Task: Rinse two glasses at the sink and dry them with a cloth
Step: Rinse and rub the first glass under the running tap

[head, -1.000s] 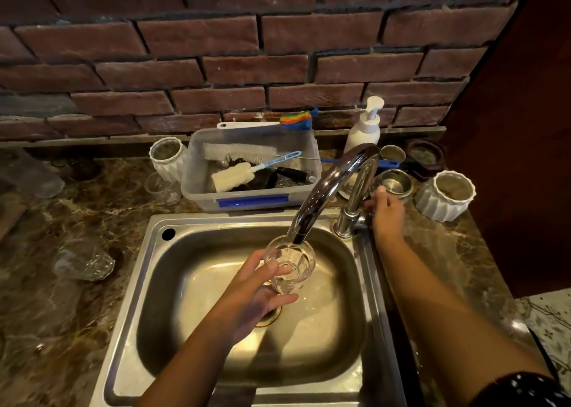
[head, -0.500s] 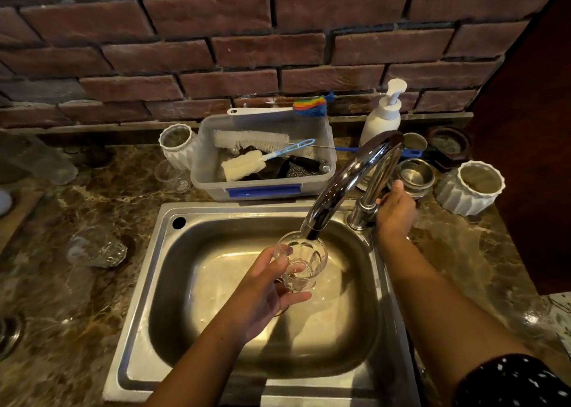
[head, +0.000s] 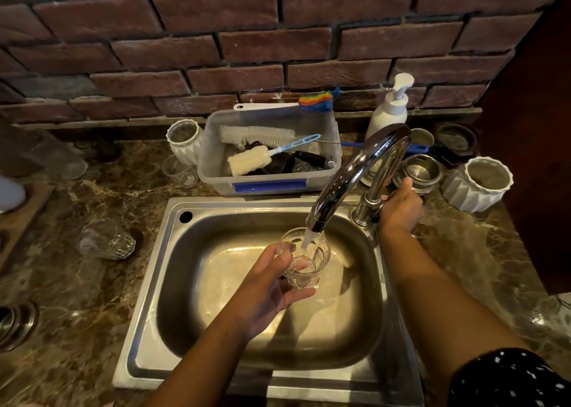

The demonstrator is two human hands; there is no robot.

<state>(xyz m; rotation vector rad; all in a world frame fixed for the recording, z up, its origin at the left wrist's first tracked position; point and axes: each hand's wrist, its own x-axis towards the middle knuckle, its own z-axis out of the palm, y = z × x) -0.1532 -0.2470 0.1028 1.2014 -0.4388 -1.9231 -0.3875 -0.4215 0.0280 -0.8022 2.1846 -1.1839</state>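
Brick wall point(head: 247, 45) is seen behind a marble counter point(head: 71, 283) into which a steel sink point(head: 148, 338) is set. A grey plastic tub point(head: 268, 184) of brushes is placed just behind the basin, flanked by white ribbed pots and a soap pump point(head: 391, 110). The curved chrome tap point(head: 355, 171) is arched across the view, part of a steel bowl being hidden behind it. A clear faceted glass point(head: 306, 259) is held upright over the basin under the spout, gripped by the fingers of the left hand point(head: 268, 289), while water is poured into it. The tap's base is clasped by the right hand point(head: 401, 208). A second glass point(head: 106, 239) is left lying on the counter, left of the sink.
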